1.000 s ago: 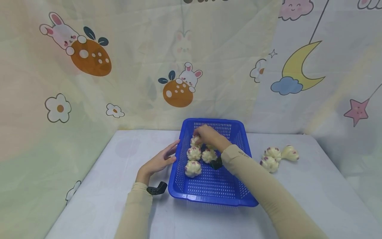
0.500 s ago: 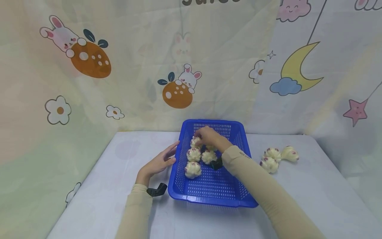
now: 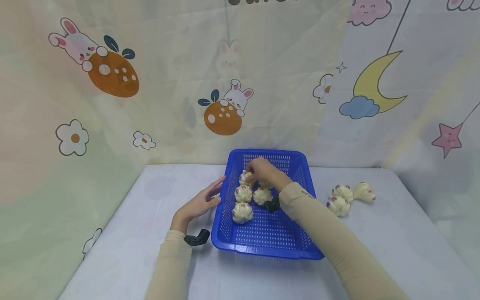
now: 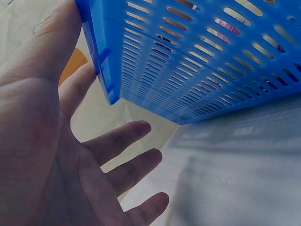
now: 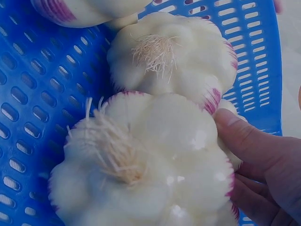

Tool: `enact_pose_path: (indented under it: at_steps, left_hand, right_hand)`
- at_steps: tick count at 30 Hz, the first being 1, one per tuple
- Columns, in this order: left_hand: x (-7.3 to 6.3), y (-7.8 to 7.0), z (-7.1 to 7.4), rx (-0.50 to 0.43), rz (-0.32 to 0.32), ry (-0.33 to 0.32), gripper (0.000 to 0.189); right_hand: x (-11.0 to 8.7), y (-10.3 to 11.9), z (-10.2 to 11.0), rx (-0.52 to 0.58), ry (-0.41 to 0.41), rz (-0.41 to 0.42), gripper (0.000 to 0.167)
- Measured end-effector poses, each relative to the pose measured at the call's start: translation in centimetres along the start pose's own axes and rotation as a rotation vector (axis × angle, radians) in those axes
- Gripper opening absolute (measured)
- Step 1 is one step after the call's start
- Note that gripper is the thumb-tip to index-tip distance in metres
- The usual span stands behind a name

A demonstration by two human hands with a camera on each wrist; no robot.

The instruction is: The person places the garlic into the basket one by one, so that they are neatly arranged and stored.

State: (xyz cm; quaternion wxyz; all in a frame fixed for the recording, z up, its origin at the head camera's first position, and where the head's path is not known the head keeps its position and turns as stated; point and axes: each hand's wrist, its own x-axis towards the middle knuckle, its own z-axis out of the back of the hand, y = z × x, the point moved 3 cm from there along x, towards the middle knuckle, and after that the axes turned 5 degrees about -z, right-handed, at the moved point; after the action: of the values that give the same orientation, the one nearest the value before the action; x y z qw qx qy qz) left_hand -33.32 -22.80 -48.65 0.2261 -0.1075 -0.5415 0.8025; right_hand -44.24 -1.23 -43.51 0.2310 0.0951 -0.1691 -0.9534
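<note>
A blue plastic basket (image 3: pixel 268 253) with perforated walls stands on the table, several white garlic bulbs with purple streaks inside it. Deep in its far left part, my right hand (image 3: pixel 262 170) holds a garlic bulb (image 3: pixel 245 177) between thumb and curled fingers. The right wrist view shows that grip partly covered by a nearer garlic bulb (image 5: pixel 146 165) with dry roots. My left hand (image 3: pixel 198 204) is at the basket's left rim. In the left wrist view its thumb and index finger touch the rim, while the other fingers (image 4: pixel 134 172) spread out below.
Right of the basket, a small group of garlic bulbs (image 3: pixel 339 206) lies on the white-covered table (image 3: pixel 123 233). A cloth backdrop (image 3: pixel 168 104) with cartoon prints rises behind the table and at both sides.
The fingers of my right hand have shifted very slightly to the right at the garlic bulb. My left hand and the basket stay where they were.
</note>
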Motion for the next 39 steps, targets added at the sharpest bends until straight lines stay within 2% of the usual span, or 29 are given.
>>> enact_pose_path:
  at_steps: [11, 21, 25, 28, 33, 39]
  left_hand:
    - [-0.2, -0.1, 0.0, -0.002, -0.015, 0.007, 0.067]
    - [-0.2, -0.2, -0.2, 0.012, -0.02, 0.0, 0.066]
    - [-0.2, -0.3, -0.3, 0.017, -0.013, 0.002, 0.064]
    - [-0.1, -0.2, -0.5, 0.02, -0.012, 0.007, 0.064]
    - [0.0, -0.1, -0.3, 0.035, -0.013, -0.006, 0.065]
    - [-0.2, 0.0, -0.3, 0.028, 0.015, -0.013, 0.065]
  right_hand:
    - [-0.1, -0.4, -0.2, 0.044, 0.01, 0.003, 0.035]
    - [-0.2, -0.3, -0.1, 0.002, -0.006, 0.002, 0.038]
    - [-0.4, -0.1, 0.6, -0.033, -0.022, 0.024, 0.046]
    - [-1.3, 0.2, 1.8, -0.051, -0.026, 0.043, 0.051]
    - [-4.0, 1.1, 5.1, -0.09, -0.052, 0.108, 0.048]
    - [-8.4, 0.5, 8.6, -0.107, -0.171, 0.177, 0.042]
